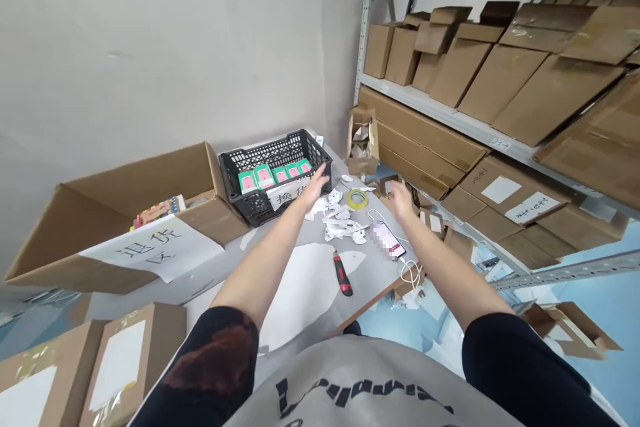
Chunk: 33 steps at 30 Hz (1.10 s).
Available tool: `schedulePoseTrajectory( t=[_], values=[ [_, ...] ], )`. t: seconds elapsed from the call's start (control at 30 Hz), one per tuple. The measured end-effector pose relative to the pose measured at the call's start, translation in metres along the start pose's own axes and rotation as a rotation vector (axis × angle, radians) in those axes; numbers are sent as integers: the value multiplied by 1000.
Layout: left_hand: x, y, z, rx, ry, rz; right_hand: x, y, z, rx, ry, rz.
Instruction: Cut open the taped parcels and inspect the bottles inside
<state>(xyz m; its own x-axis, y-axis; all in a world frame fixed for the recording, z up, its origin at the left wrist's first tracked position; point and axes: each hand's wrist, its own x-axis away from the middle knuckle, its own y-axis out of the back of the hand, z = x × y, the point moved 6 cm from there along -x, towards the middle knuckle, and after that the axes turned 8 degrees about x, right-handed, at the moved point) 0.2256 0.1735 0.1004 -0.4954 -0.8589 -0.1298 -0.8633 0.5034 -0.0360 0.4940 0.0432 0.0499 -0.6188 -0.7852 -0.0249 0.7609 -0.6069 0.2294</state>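
My left hand (314,188) reaches out over the grey table (300,280), fingers spread, just in front of a black plastic crate (274,173) that holds several green and pink packets (273,175). My right hand (400,200) is stretched forward over the far table edge, fingers apart and holding nothing, close to a roll of yellow tape (357,199) and a small open brown box (393,185). Between the hands lies a heap of torn white paper scraps (340,220). A phone (389,239) with a white cable lies under my right forearm.
A red and black utility knife (343,275) lies on the table near me. A large open cardboard box (125,213) with a handwritten sheet stands at the left. Metal shelving (500,133) full of cardboard boxes runs along the right. Taped boxes (75,373) sit at the lower left.
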Motion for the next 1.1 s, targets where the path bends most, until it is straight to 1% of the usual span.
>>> schedulePoseTrajectory(
  t=[0.03,0.1,0.13,0.17,0.23,0.27,0.3,0.33,0.4,0.47,0.53,0.67,0.77,0.87,1.0,1.1],
  values=[
    [28,13,21,-40,82,-10,25,-12,-22,32,-50,65],
    [94,36,68,-87,280,-7,79,-37,-61,88,-131,205],
    [129,47,91,-59,387,-28,105,-50,-78,112,-160,275],
    [164,57,110,-20,476,-76,130,-61,-91,129,-180,340],
    [223,69,136,-15,551,-127,170,-80,-111,151,-217,437],
    [247,72,144,-6,572,-162,185,-88,-117,158,-231,472],
    [267,75,149,59,593,-229,195,-95,-121,163,-244,500],
    [283,75,151,128,597,-266,203,-101,-124,168,-257,522],
    [303,74,149,236,586,-317,210,-112,-126,178,-277,552],
    [313,74,142,289,556,-343,211,-123,-125,187,-289,569],
    [320,80,136,312,522,-377,212,-135,-123,191,-292,580],
    [338,104,128,299,461,-437,225,-161,-116,186,-298,614],
    [359,126,119,266,429,-503,248,-185,-108,172,-295,671],
    [386,147,103,244,375,-548,280,-220,-94,150,-277,773],
    [430,175,77,238,285,-591,329,-276,-69,137,-246,916],
    [468,194,61,220,244,-582,369,-319,-48,122,-230,1023]
  ],
)
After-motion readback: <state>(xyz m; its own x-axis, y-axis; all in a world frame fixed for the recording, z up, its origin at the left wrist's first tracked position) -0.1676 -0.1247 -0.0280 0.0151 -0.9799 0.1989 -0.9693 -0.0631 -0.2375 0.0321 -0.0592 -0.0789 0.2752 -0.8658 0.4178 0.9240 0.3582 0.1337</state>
